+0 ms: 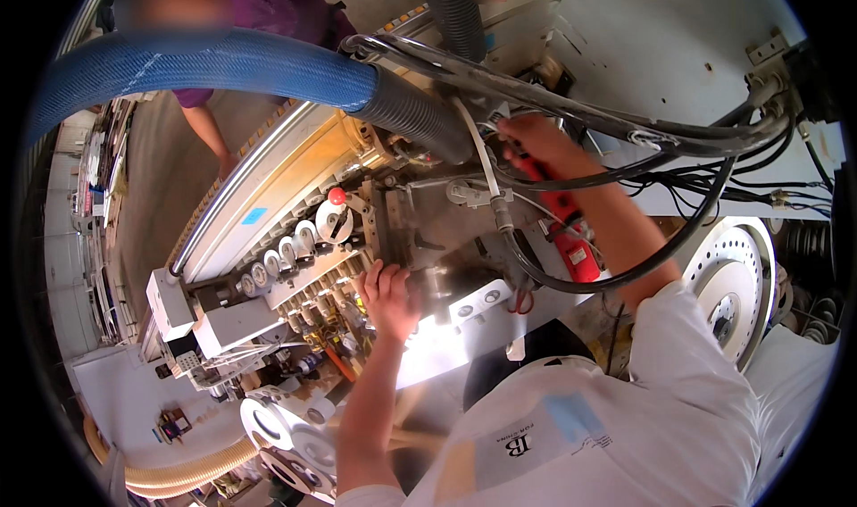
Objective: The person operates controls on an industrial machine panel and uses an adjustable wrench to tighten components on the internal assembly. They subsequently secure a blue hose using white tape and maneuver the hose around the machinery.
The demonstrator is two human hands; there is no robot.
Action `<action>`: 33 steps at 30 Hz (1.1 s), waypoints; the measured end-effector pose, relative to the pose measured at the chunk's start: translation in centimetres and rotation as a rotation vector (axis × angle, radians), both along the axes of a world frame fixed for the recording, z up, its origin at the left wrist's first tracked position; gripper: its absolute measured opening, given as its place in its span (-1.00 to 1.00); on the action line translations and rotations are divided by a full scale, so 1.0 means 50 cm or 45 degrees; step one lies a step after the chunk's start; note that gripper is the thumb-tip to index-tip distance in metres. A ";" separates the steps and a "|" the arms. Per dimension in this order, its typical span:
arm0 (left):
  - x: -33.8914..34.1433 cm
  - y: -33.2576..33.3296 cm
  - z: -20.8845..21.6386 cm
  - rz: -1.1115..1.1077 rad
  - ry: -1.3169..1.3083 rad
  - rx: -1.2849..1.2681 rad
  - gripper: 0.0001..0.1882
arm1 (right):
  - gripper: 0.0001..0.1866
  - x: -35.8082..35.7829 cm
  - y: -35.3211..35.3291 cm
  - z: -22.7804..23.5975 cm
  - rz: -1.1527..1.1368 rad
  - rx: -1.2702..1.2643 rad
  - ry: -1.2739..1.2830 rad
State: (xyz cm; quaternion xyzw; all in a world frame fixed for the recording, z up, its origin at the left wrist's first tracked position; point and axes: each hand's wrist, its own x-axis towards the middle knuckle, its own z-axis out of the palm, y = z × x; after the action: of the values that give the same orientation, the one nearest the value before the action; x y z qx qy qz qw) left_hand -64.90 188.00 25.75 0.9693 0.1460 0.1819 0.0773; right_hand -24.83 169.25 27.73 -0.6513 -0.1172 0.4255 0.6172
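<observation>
My right hand (pixel 540 143) is closed at the upper end of a long red-and-black power tool (pixel 578 255). The tool's body runs back beneath my forearm, and a small silvery part shows by my fingertips; its working end is hidden among hoses. Lower and to the left, my left hand (pixel 390 300) lies on the machine's edge with fingers spread, holding nothing. Beside it are a row of brass-coloured fittings (pixel 326 286) and a shiny metal plate (pixel 473 297). Red-handled scissors or pliers (pixel 521 302) sit near the plate's right end.
A thick blue hose (pixel 241 65) joins a black ribbed hose (pixel 415 114) above the machine. Black cables (pixel 616 279) loop around my right forearm. White round dials (pixel 335 223), one with a red knob (pixel 336 195), stand left. Across the rail is a person in purple (pixel 277 7).
</observation>
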 end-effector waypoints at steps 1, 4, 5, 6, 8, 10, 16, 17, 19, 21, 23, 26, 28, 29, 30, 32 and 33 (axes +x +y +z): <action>-0.002 -0.002 0.000 -0.006 0.002 -0.003 -0.75 | -0.65 0.021 -0.018 0.013 0.086 -0.009 -0.006; -0.004 0.000 -0.006 -0.009 -0.013 -0.007 -0.75 | -0.59 0.077 -0.048 0.083 0.296 -0.180 -0.107; -0.007 0.002 -0.002 -0.001 -0.007 0.015 -0.75 | -0.53 0.098 -0.046 0.104 0.363 -0.242 -0.149; -0.016 0.001 -0.006 0.018 0.006 0.023 -0.75 | -0.46 0.121 -0.044 0.116 0.430 -0.303 -0.192; -0.002 0.003 -0.002 -0.004 0.003 0.024 -0.75 | -0.47 0.182 -0.081 0.025 0.503 -0.114 0.099; 0.003 0.002 0.001 -0.025 -0.006 0.004 -0.75 | -0.59 0.240 -0.128 -0.078 0.571 0.203 0.703; -0.009 0.003 -0.004 0.009 0.004 0.012 -0.75 | -0.66 0.042 -0.059 0.034 0.055 -0.039 -0.011; -0.008 0.004 -0.006 0.006 0.005 0.002 -0.75 | -0.65 0.030 -0.058 0.038 0.078 -0.076 -0.048; -0.008 0.006 -0.011 -0.002 0.005 -0.015 -0.75 | -0.65 0.016 -0.044 0.009 0.078 -0.260 0.105; -0.014 0.003 -0.011 0.009 0.017 -0.014 -0.74 | -0.64 -0.058 -0.013 0.024 -0.111 -0.011 0.061; -0.009 0.003 -0.004 -0.004 0.012 -0.022 -0.74 | -0.64 -0.112 0.025 0.042 -0.374 -0.010 0.086; -0.003 0.002 -0.001 -0.016 -0.003 -0.014 -0.74 | -0.64 -0.107 0.049 -0.081 -0.292 -0.029 -0.082; -0.007 0.000 0.000 -0.005 0.007 -0.019 -0.74 | -0.62 -0.114 0.069 -0.110 -0.312 -0.043 -0.149; -0.004 0.001 0.001 -0.004 0.009 -0.019 -0.74 | -0.62 -0.118 0.074 -0.122 -0.329 -0.052 -0.183; 0.000 0.002 0.003 -0.010 0.001 -0.012 -0.74 | -0.61 -0.122 0.082 -0.134 -0.384 -0.043 -0.166; -0.005 0.001 0.002 0.000 -0.003 0.001 -0.74 | -0.60 -0.147 0.107 -0.094 -0.446 0.031 -0.033; -0.008 0.001 0.000 0.007 -0.010 -0.002 -0.74 | -0.60 -0.158 0.116 -0.061 -0.460 0.097 0.076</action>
State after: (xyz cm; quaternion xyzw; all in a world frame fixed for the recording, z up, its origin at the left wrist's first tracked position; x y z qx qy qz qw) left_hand -65.28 188.04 25.73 0.9682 0.1483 0.1859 0.0781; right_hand -32.75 175.07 24.70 -0.6250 0.0041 0.3221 0.7111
